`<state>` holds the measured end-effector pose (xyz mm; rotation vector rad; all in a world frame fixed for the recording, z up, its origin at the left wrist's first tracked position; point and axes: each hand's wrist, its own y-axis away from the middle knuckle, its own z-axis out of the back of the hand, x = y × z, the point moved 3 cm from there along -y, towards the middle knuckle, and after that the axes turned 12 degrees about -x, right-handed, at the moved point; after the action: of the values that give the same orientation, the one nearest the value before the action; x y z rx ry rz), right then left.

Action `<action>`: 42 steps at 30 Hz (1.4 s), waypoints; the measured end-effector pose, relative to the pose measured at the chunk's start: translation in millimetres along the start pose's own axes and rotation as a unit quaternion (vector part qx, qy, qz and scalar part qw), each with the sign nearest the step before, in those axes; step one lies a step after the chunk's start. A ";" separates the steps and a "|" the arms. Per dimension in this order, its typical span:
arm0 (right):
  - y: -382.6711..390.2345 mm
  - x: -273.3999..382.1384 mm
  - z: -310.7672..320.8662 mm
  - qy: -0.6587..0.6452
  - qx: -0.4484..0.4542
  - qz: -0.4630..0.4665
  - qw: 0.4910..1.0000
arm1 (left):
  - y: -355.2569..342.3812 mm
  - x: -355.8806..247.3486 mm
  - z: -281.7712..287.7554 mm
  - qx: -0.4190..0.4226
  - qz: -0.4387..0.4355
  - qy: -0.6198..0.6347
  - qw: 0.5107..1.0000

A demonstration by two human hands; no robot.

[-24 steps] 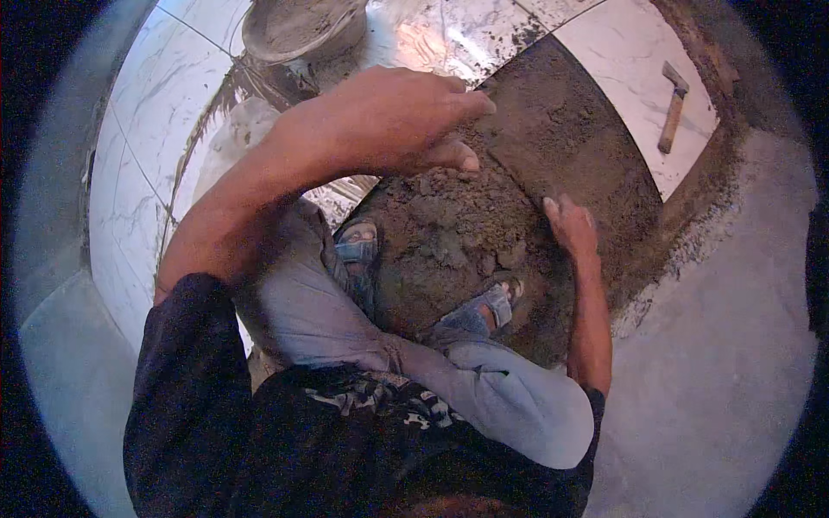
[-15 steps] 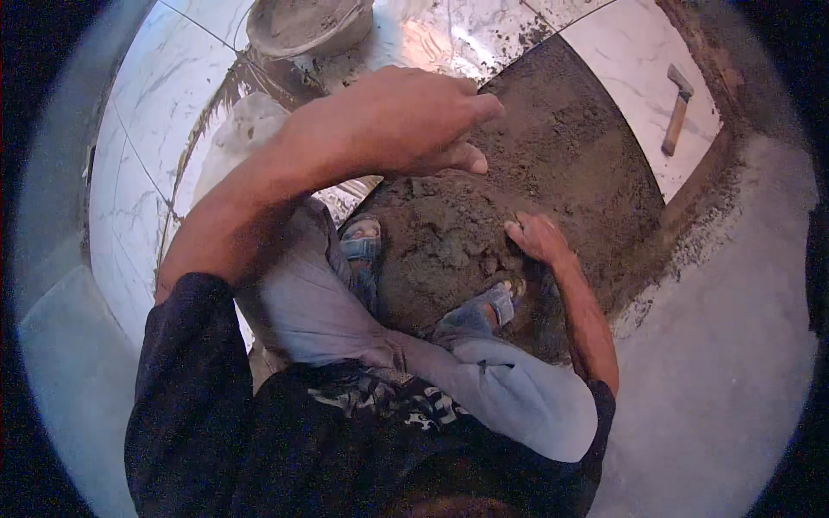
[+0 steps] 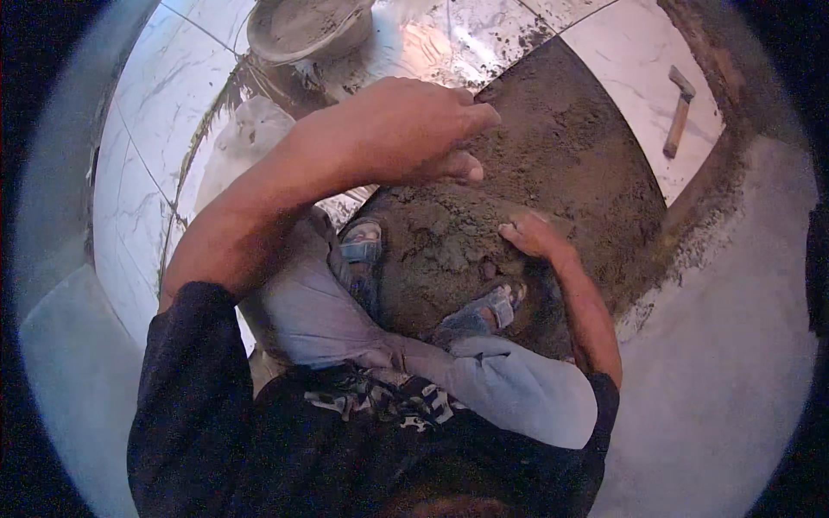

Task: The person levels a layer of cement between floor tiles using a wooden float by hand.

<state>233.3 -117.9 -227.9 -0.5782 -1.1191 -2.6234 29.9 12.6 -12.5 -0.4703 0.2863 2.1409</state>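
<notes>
Several glossy white floor tiles with grey veins [image 3: 129, 207] are lying at far left, and a round grey mortar-crusted tub [image 3: 356, 36] is standing beyond. My left hand [image 3: 414, 129] is hovering, thumb and fingers parted, nothing showing between them, above a dark brown, crumbly mortar bed [image 3: 570, 129] that is filling the middle. My right hand [image 3: 528, 235] is bending its fingers beside loose lumps; whether it is gripping any, I cannot tell. I should be keeping strokes low and light, breaking lumps evenly. Farther right, a wooden-handled metal hammer [image 3: 678, 112] is resting on tile.
</notes>
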 end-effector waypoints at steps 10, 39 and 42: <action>-13.5 -25.5 -47.1 0.089 -0.045 -0.004 0.995 | 44.5 -54.3 -14.8 0.072 0.091 0.115 0.987; 37.1 141.3 118.7 0.163 0.070 0.151 0.972 | 192.4 -267.9 -54.4 0.044 0.438 0.460 0.771; 42.9 238.3 73.3 0.235 0.144 0.195 0.941 | 213.0 -280.0 -68.1 0.140 0.455 0.486 0.733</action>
<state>54.6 -107.0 -49.1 -0.0833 -1.0684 -2.0523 17.3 -339.3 53.7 -1.4868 1.7096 2.4426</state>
